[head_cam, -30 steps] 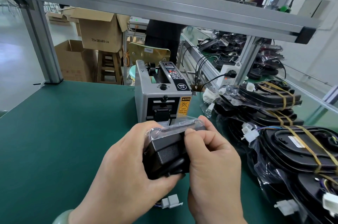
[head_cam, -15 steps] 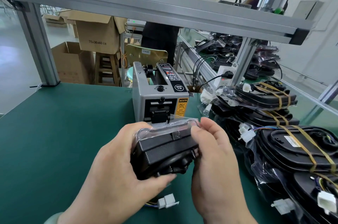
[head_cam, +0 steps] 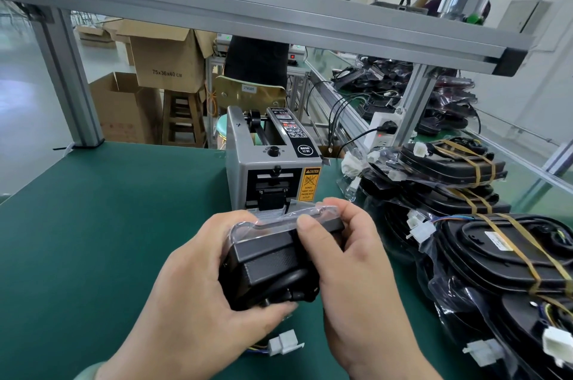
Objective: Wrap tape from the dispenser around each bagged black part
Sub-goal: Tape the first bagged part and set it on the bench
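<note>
We hold the black part (head_cam: pixel 273 262) inside its clear bag (head_cam: pixel 279 221) above the green table (head_cam: pixel 93 224), just before the tape dispenser (head_cam: pixel 273 175). Our left hand (head_cam: pixel 198 296) and right hand (head_cam: pixel 350 271) both grip it. More bagged parts (head_cam: pixel 496 249) lie at right.

Pale green cuff (head_cam: pixel 88 373) at left hand (head_cam: pixel 192 286)

Place: factory assembly line | Evidence: green-matted counter (head_cam: pixel 93 224) under an aluminium-profile frame (head_cam: pixel 248 17) | automatic tape dispenser (head_cam: pixel 269 169) | stacked bagged black parts (head_cam: pixel 449 165) with wiring connectors | cardboard cartons (head_cam: pixel 167 69) behind | further piles of parts (head_cam: pixel 372 76) along the line beyond
</note>
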Motion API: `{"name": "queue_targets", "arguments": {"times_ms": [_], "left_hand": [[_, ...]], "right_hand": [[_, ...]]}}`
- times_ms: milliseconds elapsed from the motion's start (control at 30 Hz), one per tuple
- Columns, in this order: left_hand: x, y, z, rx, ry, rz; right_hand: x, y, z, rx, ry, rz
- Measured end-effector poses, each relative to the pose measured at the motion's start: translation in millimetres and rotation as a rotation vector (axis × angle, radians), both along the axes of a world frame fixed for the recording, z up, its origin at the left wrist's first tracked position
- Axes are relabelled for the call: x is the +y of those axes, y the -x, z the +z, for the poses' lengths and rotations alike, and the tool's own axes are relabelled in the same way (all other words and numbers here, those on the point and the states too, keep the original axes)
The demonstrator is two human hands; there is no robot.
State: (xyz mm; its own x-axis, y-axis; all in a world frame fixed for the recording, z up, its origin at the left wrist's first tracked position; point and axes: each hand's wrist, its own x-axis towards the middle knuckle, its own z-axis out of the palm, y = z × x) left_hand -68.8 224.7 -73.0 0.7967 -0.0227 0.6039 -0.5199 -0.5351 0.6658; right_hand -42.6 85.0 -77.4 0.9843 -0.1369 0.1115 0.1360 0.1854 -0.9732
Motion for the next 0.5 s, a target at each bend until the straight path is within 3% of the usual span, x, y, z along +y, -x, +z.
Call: {"name": "queue_targets", "arguments": {"times_ms": [333,500], "left_hand": [[0.1,-0.6,-1.6,0.003,-0.006,0.014],[4.9,-2.3,-3.3,0.042,0.043,0.023]], "right_hand": [[0.3,3.3,9.0,0.0,0.137,0.018],[-12.3,-4.1,-3.8,-0.024,0.071,0.061]]}}
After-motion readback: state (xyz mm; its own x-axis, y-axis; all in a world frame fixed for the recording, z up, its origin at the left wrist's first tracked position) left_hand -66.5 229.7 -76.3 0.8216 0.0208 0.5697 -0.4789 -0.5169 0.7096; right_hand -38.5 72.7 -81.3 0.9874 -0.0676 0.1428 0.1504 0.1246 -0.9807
